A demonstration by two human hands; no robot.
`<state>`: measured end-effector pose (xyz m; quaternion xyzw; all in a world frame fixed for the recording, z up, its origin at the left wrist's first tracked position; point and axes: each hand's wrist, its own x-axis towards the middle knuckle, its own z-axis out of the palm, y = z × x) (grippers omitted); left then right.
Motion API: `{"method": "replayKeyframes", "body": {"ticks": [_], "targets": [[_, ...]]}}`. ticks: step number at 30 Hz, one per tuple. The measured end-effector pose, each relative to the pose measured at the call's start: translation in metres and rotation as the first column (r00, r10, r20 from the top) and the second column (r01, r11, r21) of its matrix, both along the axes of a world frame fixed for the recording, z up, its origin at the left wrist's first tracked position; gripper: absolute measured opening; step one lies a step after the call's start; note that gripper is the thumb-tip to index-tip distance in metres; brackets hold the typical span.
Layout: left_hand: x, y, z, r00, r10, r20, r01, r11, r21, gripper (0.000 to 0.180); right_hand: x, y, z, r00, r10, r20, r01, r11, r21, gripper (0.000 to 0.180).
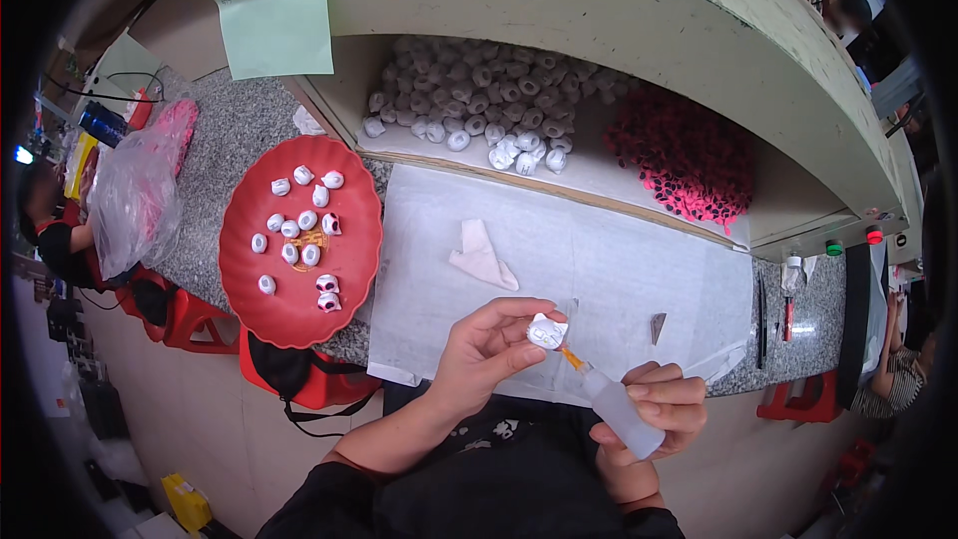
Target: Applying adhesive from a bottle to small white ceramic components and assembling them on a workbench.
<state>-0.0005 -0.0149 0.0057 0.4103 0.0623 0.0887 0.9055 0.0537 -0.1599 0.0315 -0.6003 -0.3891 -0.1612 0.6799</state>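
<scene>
Between the thumb and fingers of my left hand [489, 344] is a small white rounded piece [546, 331] with dark lines on its face. My right hand [661, 404] grips a translucent white squeeze bottle [621, 409], tilted so that its orange nozzle points up at the white piece. The nozzle tip is at or very near the piece's lower edge; whether it touches I cannot tell. Both hands are over the white sheet [429, 240] on the worktop. A folded white cloth [483, 256] lies beyond my left hand.
A red scalloped tray [244, 284] at left holds several white pieces, a few with dark-and-pink marks. The shelf ahead holds a heap of white pieces [469, 80] and a pile of pink-and-black bits [689, 155]. A small dark blade-like piece [658, 327] lies right. Other people sit at both sides.
</scene>
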Motion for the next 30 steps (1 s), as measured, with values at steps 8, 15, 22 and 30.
{"method": "replayKeyframes", "body": {"ticks": [8, 15, 22, 30], "targets": [[-0.0010, -0.0010, 0.0024, 1.000, 0.016, 0.007, -0.016, 0.999, 0.030, 0.034, -0.0013, 0.0007, -0.0019, 1.000, 0.001, -0.023, -0.001, 1.000, -0.014, 0.044], [-0.0018, -0.0015, 0.0013, 0.992, 0.066, 0.109, -0.091, 0.964, 0.252, 0.032, -0.0033, 0.0030, -0.0015, 0.999, 0.018, -0.038, -0.018, 1.000, -0.022, 0.043], [-0.0043, 0.0024, -0.0003, 0.994, 0.077, 0.072, -0.097, 0.942, 0.322, 0.032, -0.0054, 0.0029, 0.0010, 0.998, 0.034, -0.051, -0.037, 0.998, -0.049, 0.041], [-0.0024, 0.0014, 0.0003, 0.992, 0.089, 0.094, -0.111, 0.958, 0.266, 0.032, -0.0012, -0.0066, 0.0033, 0.997, 0.055, -0.059, -0.061, 0.993, -0.102, 0.045]]}}
